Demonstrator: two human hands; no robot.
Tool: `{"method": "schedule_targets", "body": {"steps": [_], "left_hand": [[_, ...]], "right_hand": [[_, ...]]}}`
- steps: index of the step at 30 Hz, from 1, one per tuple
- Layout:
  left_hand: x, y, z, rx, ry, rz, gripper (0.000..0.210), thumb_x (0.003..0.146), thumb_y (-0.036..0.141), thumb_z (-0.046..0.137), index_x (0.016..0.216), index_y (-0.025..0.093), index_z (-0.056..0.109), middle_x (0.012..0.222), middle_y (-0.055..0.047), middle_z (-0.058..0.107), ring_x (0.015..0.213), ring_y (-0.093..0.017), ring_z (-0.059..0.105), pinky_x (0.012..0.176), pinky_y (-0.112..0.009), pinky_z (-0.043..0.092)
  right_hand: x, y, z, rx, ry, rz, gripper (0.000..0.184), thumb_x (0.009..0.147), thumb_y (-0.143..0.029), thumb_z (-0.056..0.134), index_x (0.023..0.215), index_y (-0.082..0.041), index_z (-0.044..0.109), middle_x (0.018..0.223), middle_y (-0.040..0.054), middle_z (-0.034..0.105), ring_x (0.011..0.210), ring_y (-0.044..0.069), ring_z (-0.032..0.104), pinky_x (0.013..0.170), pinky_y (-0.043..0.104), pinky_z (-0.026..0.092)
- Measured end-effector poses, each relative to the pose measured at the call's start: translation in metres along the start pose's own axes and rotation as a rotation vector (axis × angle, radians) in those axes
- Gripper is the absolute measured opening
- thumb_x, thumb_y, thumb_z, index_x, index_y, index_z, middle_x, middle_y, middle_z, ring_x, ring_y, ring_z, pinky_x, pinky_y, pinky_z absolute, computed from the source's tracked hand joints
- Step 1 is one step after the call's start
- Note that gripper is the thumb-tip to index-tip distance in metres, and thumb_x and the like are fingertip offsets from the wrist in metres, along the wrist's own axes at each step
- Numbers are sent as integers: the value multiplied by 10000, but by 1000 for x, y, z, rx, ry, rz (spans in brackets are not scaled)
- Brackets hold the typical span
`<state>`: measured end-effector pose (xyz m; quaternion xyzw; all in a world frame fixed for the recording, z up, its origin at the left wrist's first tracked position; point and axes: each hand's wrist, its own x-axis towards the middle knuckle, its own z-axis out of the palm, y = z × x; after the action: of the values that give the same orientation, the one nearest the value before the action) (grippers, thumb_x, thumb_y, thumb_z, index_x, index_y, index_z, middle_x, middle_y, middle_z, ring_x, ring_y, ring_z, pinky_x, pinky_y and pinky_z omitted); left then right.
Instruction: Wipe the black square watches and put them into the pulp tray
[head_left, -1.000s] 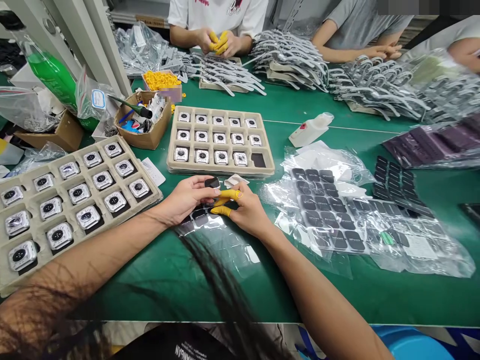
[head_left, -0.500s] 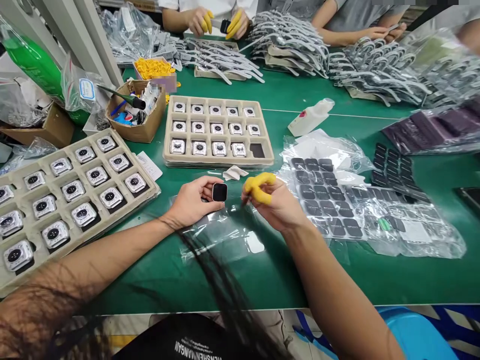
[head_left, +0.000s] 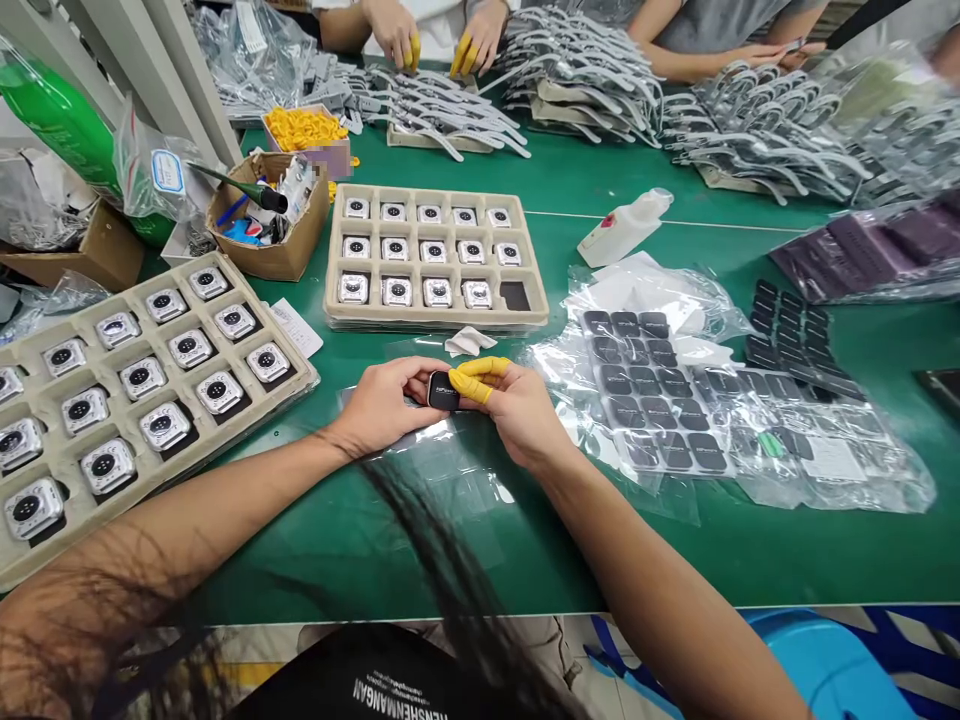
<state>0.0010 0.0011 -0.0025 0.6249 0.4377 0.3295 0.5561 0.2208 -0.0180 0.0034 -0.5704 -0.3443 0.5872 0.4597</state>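
My left hand (head_left: 386, 403) grips a square smartwatch case (head_left: 433, 400) by its edges, its face turned up toward me. A black screen film (head_left: 445, 391) with small white lettering lies over the watch face. With yellow finger cots on its fingertips, my right hand (head_left: 510, 400) is closed on the film's right edge, against the watch. Whether the film sticks to the glass cannot be made out. Clear plastic sheeting (head_left: 442, 455) lies beneath both hands. To the right, sheets of similar black films (head_left: 643, 380) rest on the table.
Two beige trays hold watch cases, one at the back (head_left: 435, 320) with a vacant slot, another at left (head_left: 300, 385). A crumpled white wipe (head_left: 470, 341), a white bottle (head_left: 626, 228) and a box of tools (head_left: 285, 255) stand around. Co-workers' hands work beyond grey straps (head_left: 450, 110).
My right hand has moved left to the watch, and the lettered black film now covers its face. Across the table, a co-worker's hands have lowered onto the straps.
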Motion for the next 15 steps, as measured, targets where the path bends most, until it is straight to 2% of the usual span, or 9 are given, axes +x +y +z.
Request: {"method": "schedule_targets", "body": {"steps": [4,10,15], "left_hand": [[0,-1,0,26,4,7,570,791,198,1014,1360,193,966,1105,-51,965,962,-248,897,1014,-385,757],[-1,-1,0,37,18,-3,545,781,218,1036,1321,238,969,1076,-24,960,952,-251,905,1010,-388,777],[-1,0,0,39,25,9,542,783,203,1019,1323,206,975,1068,-49,960,952,-261,908,1027,-409,782]], "right_hand": [[0,2,2,-7,12,1,715,403,-635,1310,828,-245,887,924,44,884,922,255,832,824,390,737],[1,3,0,-42,11,-28,709,454,-673,1296,853,-255,885,940,54,886,919,274,829,815,417,732],[2,7,0,-60,-1,-45,695,492,-672,1296,835,-266,849,915,46,858,933,290,835,842,438,755]]}}
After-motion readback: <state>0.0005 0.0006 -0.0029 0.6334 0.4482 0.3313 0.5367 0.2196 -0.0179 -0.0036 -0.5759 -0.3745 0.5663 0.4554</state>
